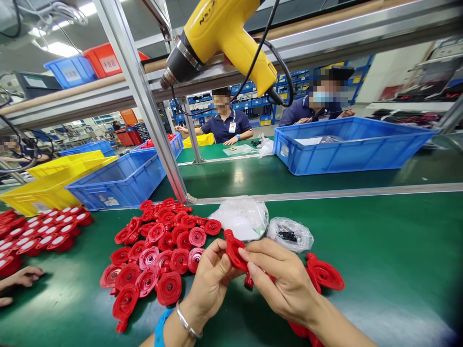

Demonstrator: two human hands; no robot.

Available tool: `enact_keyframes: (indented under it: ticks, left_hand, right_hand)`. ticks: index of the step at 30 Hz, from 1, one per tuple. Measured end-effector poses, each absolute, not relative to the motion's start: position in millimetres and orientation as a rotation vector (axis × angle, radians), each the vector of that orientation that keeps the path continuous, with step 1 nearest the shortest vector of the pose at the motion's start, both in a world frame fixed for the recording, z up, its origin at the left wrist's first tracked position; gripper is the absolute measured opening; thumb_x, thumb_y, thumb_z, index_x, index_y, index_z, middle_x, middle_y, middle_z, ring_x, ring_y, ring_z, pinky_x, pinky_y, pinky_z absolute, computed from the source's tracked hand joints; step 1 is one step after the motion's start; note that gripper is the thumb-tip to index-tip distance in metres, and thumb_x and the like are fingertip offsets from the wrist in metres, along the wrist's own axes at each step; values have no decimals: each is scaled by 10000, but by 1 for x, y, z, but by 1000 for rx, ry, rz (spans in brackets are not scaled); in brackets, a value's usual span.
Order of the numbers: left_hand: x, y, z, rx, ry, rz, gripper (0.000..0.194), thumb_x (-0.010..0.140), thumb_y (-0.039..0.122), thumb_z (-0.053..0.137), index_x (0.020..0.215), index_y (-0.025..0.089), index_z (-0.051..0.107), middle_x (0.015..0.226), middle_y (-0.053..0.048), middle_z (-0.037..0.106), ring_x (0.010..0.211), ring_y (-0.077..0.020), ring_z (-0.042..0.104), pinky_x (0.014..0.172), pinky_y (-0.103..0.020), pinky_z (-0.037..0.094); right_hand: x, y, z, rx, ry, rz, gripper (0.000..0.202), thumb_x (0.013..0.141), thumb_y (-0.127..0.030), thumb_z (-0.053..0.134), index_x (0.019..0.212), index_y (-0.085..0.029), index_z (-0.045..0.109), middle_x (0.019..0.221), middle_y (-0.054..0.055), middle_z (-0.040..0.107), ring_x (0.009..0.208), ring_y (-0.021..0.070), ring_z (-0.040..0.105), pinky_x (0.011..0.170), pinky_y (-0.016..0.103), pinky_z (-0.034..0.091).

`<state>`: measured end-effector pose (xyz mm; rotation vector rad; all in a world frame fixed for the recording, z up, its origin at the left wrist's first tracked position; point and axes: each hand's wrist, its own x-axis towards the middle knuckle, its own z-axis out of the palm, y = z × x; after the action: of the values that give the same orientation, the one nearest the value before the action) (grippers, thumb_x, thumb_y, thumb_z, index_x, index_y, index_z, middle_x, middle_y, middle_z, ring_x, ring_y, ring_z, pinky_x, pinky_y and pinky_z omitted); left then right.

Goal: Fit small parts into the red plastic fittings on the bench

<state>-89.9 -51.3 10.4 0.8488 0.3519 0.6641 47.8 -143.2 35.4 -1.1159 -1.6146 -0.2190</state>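
Note:
Both hands meet over the green bench around one red plastic part (pixel 235 250), which has a round dished body and short stubs. My left hand (pixel 213 274) grips its left side, fingers wrapped round it. From the right, my right hand (pixel 280 274) presses thumb and fingertips on the dished face; anything small between those fingertips is hidden. Many similar red parts (pixel 179 260) lie heaped to the left. Right of my right hand rest more red parts (pixel 327 274), partly covered by it. Behind the hands are a clear plastic bag (pixel 244 217) and a bag of small black pieces (pixel 289 233).
A yellow heat gun (pixel 217 36) hangs overhead near a metal post (pixel 144 101). Blue bins (pixel 347 147) and yellow bins (pixel 54 185) stand behind. Another person's hand (pixel 23 279) rests at left near white-topped red parts (pixel 47 229). People sit across the bench.

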Motion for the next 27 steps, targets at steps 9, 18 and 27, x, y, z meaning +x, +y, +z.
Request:
enact_keyframes:
  ticks: [9, 18, 27]
  left_hand:
    - [-86, -47, 9, 834, 341, 665, 222, 796, 273, 777, 963, 148, 703, 911, -31, 709, 805, -105, 662, 746, -201, 570]
    - [-84, -54, 6, 804, 347, 590, 338, 776, 363, 782, 1027, 146, 720, 931, -88, 750, 805, -187, 721, 687, -222, 574]
    - [-83, -47, 8, 769, 442, 572, 228, 834, 323, 708, 916, 114, 745, 867, -84, 738, 764, -161, 676, 677, -230, 559]
  right_hand:
    - [55, -139, 25, -1131, -1537, -75, 261, 900, -111, 505, 1074, -153, 696, 937, 90, 664, 828, 161, 654, 722, 273, 572]
    - [57, -142, 25, -1292, -1499, 13, 558, 751, -234, 673, 1283, -171, 517, 1197, 126, 599, 1083, 255, 599, 921, 399, 538]
    - [56, -134, 15, -1286, -1594, -238, 573, 733, -85, 534, 1299, -157, 480, 1172, 128, 620, 1099, 254, 593, 920, 423, 543]
